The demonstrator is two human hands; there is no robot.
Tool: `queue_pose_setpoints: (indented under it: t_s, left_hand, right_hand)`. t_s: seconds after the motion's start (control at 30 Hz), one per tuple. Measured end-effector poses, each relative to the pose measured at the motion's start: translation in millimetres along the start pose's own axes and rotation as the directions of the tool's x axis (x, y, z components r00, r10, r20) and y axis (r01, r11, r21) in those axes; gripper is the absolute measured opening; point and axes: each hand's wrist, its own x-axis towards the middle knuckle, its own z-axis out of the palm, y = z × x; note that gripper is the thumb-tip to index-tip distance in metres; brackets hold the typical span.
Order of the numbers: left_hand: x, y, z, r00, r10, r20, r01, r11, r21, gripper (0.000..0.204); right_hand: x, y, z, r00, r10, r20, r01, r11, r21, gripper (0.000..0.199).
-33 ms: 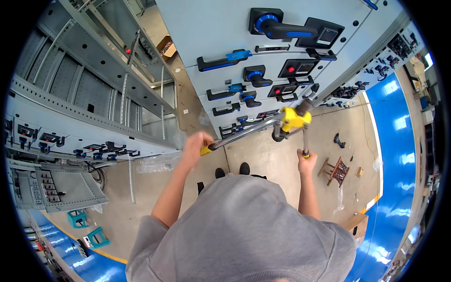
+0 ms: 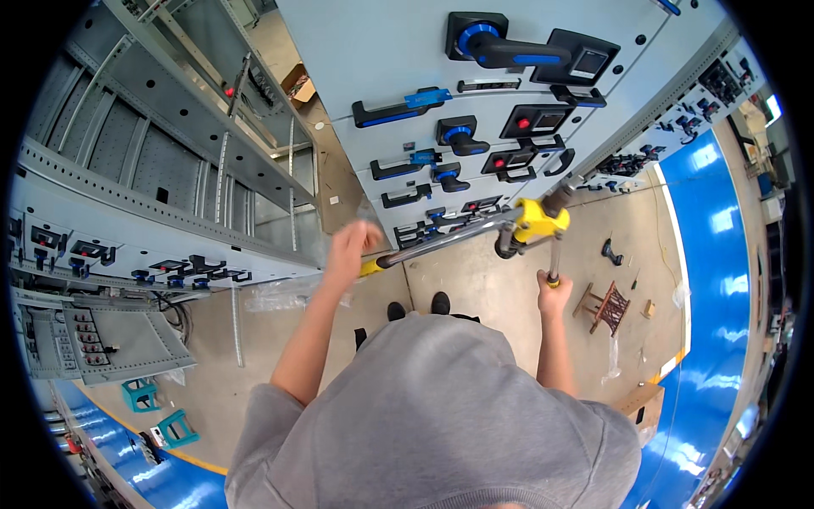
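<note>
A long-handled two-lever tool [image 2: 455, 240] with a yellow head and bright metal levers is held in front of me, before the cabinet front. Its dark nose points up and to the right. My right hand [image 2: 554, 293] is closed around the grip of the short-looking lever that comes down from the head. My left hand [image 2: 347, 254] is beside the yellow grip of the other lever, which slants down to the left. The fingers of that hand are loosely bent, stand above the grip and are somewhat blurred; they do not wrap it.
The grey cabinet [image 2: 386, 76] with black and blue rotary handles stands ahead. An open metal frame [image 2: 182, 110] rises on the left. On the floor at the right lie a cordless drill [image 2: 610, 252], a brown wooden stool [image 2: 607, 308] and a carton [image 2: 642, 404]. Teal stools [image 2: 175, 429] stand lower left.
My left hand has moved slightly up and to the left, its fingers farther from the yellow grip. The tool's yellow head has shifted a little right and down. My right hand keeps its hold.
</note>
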Motion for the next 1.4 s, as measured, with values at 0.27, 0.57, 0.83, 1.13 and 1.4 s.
queue_pose_setpoints:
  t_s: [0.27, 0.57, 0.83, 1.13, 1.4]
  left_hand:
    - [169.3, 19.8, 67.7, 0.979, -0.135, -0.155, 0.206, 0.646, 0.735, 0.061]
    - [180.4, 12.0, 76.1, 0.933, -0.332, -0.14, 0.357, 0.793, 0.494, 0.048]
    - [143.5, 11.4, 47.2, 0.953, -0.299, -0.043, 0.263, 0.893, -0.365, 0.028]
    - [103.7, 63.6, -4.4, 0.981, -0.091, -0.172, 0.034, 0.951, -0.306, 0.029]
    - [84.7, 59.2, -26.5, 0.979, -0.009, -0.203, -0.028, 0.983, -0.182, 0.028]
  right_hand:
    - [-40.4, 36.0, -16.3, 0.992, 0.109, -0.063, -0.106, 0.994, 0.039, 0.037]
    - [-69.1, 37.0, -29.1, 0.981, 0.193, -0.02, -0.194, 0.977, -0.084, 0.035]
    - [-33.1, 6.3, -1.5, 0.967, 0.161, 0.197, -0.144, 0.985, -0.098, 0.033]
    - [-11.3, -43.8, 60.9, 0.861, 0.229, 0.454, -0.11, 0.955, -0.274, 0.031]
    - [-15.6, -69.2, 90.8, 0.833, 0.207, 0.513, -0.05, 0.952, -0.303, 0.03]
